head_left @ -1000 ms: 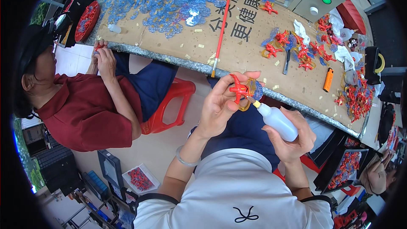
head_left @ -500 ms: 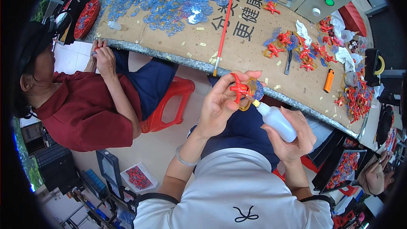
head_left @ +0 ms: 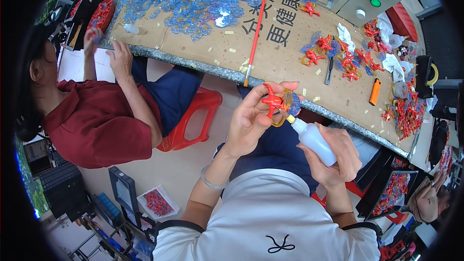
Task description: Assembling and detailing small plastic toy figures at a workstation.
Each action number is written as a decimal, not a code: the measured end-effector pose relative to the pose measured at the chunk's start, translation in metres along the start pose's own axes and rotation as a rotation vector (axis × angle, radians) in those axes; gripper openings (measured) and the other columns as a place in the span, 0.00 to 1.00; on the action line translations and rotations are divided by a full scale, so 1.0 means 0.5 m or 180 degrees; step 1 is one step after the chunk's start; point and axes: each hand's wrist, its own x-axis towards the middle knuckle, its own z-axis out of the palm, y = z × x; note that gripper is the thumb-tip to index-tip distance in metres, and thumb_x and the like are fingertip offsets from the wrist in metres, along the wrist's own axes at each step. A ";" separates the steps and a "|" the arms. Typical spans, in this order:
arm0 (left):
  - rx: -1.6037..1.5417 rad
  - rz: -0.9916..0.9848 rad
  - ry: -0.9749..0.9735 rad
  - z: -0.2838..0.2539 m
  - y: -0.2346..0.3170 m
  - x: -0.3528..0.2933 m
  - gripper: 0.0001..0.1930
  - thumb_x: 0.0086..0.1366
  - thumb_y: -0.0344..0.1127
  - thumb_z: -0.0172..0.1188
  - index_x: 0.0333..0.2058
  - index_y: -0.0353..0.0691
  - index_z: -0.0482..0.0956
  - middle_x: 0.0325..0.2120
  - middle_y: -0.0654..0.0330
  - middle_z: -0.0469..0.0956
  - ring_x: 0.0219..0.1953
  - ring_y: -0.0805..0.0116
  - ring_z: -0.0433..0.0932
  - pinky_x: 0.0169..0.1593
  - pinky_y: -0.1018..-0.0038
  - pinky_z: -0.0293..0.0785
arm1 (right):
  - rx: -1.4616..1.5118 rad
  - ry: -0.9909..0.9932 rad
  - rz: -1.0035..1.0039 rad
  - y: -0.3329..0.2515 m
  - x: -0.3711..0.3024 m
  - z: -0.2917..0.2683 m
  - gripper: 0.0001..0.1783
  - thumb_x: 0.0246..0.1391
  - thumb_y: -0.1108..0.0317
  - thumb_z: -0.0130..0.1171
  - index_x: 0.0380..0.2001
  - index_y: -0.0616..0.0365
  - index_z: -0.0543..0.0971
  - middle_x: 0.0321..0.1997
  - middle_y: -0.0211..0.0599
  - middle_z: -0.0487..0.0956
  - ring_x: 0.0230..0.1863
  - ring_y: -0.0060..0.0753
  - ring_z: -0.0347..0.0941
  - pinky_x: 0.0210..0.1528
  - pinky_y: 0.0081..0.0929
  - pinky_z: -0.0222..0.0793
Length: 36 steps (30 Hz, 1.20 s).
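Note:
A small plastic toy part (head_left: 273,102), with a red star-like figure joined to clear yellow and blue pieces, is pinched in the fingertips of my left hand (head_left: 246,128). My right hand (head_left: 340,157) wraps round a white squeeze bottle (head_left: 315,141). The bottle tilts up to the left, its yellow-collared nozzle (head_left: 291,119) at the lower side of the toy part. Whether the tip touches the part I cannot tell. Both hands are above my lap, by the table's near edge.
Clear blue pieces (head_left: 193,0) heap on the cardboard-covered table (head_left: 188,50). A red-handled brush (head_left: 256,36) lies in the middle, an orange lighter (head_left: 375,92) and red parts (head_left: 408,111) to the right. At left a co-worker (head_left: 101,125) sits on a red stool (head_left: 198,121).
The co-worker's hands have moved apart, one lifting a small piece toward the red tray. My right hand and bottle have shifted very slightly; my left hand stays nearly in place.

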 end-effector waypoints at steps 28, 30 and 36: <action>-0.0021 0.0054 0.0204 0.008 0.009 0.001 0.35 0.52 0.50 0.65 0.52 0.36 0.63 0.56 0.44 0.65 0.55 0.45 0.70 0.55 0.57 0.72 | 0.0203 0.0475 0.0815 0.008 -0.014 -0.013 0.25 0.34 0.75 0.72 0.39 0.71 0.77 0.32 0.49 0.80 0.33 0.38 0.79 0.37 0.27 0.73; 0.0168 0.0126 0.0198 0.008 0.011 0.006 0.36 0.49 0.52 0.66 0.51 0.37 0.63 0.55 0.44 0.65 0.54 0.45 0.70 0.54 0.58 0.72 | 0.0776 0.0881 0.1441 0.050 -0.024 -0.012 0.24 0.39 0.75 0.68 0.42 0.73 0.75 0.43 0.50 0.77 0.41 0.37 0.77 0.43 0.26 0.71; 0.0618 0.0233 0.0251 0.016 0.008 0.003 0.34 0.47 0.48 0.70 0.47 0.36 0.64 0.55 0.43 0.64 0.55 0.46 0.70 0.55 0.60 0.71 | 0.0905 0.1486 0.2014 0.245 -0.037 -0.017 0.20 0.49 0.82 0.59 0.47 0.72 0.71 0.47 0.45 0.75 0.47 0.31 0.73 0.52 0.28 0.68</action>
